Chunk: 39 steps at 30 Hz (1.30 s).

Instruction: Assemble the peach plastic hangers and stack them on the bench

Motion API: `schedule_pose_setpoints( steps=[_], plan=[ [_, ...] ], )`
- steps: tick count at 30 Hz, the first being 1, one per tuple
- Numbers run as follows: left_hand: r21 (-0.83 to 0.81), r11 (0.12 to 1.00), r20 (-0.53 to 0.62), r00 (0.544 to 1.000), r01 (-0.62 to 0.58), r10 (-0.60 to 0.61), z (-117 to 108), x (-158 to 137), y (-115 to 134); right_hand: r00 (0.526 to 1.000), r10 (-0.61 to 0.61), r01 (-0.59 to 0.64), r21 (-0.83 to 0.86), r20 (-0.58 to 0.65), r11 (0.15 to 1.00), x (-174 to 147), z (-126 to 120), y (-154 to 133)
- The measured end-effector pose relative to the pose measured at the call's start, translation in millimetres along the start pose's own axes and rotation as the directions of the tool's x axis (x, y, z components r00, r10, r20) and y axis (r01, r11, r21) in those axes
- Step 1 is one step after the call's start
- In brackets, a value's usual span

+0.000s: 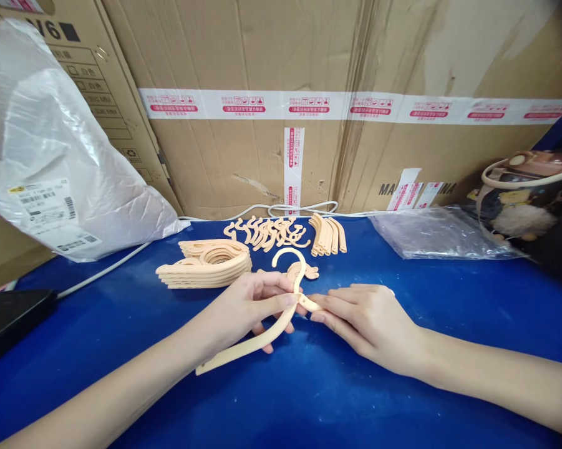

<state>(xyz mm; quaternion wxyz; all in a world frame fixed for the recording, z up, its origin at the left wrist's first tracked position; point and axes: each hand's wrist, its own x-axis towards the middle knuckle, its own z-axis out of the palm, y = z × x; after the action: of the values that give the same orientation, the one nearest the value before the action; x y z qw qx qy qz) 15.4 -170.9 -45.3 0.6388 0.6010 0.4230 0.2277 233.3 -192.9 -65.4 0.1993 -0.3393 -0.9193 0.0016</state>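
A cream plastic clothes hanger is held between my hands over the blue table, its curved hook upright and one arm slanting down to the left. My left hand is closed around it, thumb pressed just below the hook. With fingers pinched, my right hand grips the short piece on the right side of the joint; most of that piece is hidden under the fingers. Behind the hook lies a small cream part, partly covered. Stacked hanger pieces sit just beyond my left hand.
Loose hooks and a bundle of curved arms lie at the back of the blue table. A clear plastic bag and a dark bag are right; a white parcel and black device left. Cardboard stands behind.
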Motion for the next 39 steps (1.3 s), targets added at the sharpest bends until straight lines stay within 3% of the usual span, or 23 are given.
schedule_pose_setpoints(
  steps=[11,16,18,21,24,34,39],
  plan=[
    [0.049,0.999,0.008,1.000,0.014,-0.015,2.7,0.2,-2.1,1.000,-0.008,0.009,0.036,-0.002,0.999,1.1,-0.1,-0.2],
    [0.223,0.974,-0.013,0.999,-0.031,0.035,8.2,-1.9,-2.5,0.999,0.000,0.002,0.040,-0.048,0.999,2.3,0.4,0.8],
    [0.389,0.917,-0.040,0.992,-0.091,0.116,13.2,-5.4,-2.1,0.996,-0.008,0.009,0.008,-0.085,1.000,3.7,0.1,0.3],
    [0.651,0.741,-0.071,0.958,-0.166,0.278,19.2,-11.3,-0.7,0.985,-0.039,0.028,-0.065,-0.165,0.997,6.4,-1.6,-0.5],
    [0.758,0.627,-0.069,0.934,-0.179,0.351,20.0,-14.1,0.1,0.978,-0.025,0.004,-0.098,-0.206,0.995,8.7,-4.0,0.2],
    [0.815,0.544,-0.077,0.893,-0.200,0.443,18.8,-15.5,-2.4,0.913,-0.033,-0.040,-0.170,-0.407,0.985,7.5,-6.1,4.3],
    [0.840,0.497,-0.047,0.882,-0.219,0.468,18.9,-15.0,-2.9,0.923,0.033,-0.074,-0.092,-0.384,0.993,7.3,-7.8,5.0]
  ],
)
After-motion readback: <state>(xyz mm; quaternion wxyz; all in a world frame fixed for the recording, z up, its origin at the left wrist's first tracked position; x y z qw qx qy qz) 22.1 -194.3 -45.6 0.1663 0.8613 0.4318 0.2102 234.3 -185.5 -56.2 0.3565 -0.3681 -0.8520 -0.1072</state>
